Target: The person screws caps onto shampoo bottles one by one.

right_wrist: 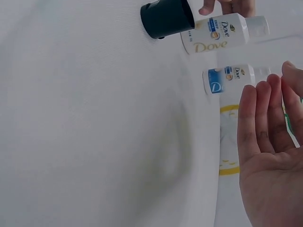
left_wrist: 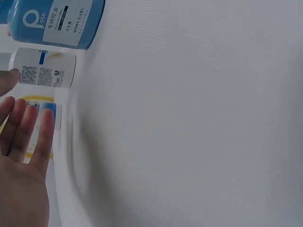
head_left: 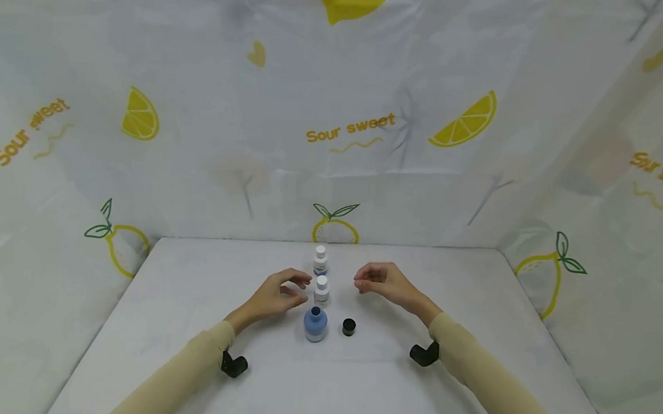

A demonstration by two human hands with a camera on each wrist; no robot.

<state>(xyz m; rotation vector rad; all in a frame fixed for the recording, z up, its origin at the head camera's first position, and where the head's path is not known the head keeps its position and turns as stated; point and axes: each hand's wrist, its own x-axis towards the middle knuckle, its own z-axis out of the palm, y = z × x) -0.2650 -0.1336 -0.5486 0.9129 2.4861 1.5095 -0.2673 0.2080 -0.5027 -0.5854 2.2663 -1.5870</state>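
Three bottles stand upright in a line on the table. Nearest is a blue bottle (head_left: 315, 327) with its dark neck uncovered; a black cap (head_left: 349, 327) lies just to its right. Behind it is a white Dove bottle (head_left: 321, 293) with its white cap on, and farthest back a smaller-looking white bottle (head_left: 320, 262) with a blue-bottomed label. My left hand (head_left: 275, 295) hovers left of the middle white bottle, thumb and fingers spread apart and curved toward it, holding nothing. To the right of the bottles my right hand (head_left: 386, 282) is raised, fingers loosely bent, its palm bare (right_wrist: 270, 175).
A white cloth covers the table (head_left: 322, 388). Behind and at both sides rise white curtains (head_left: 201, 112) printed with lemons and words. A black wrist mount (head_left: 234, 366) sits by the left sleeve, and another black mount (head_left: 425, 354) by the right one.
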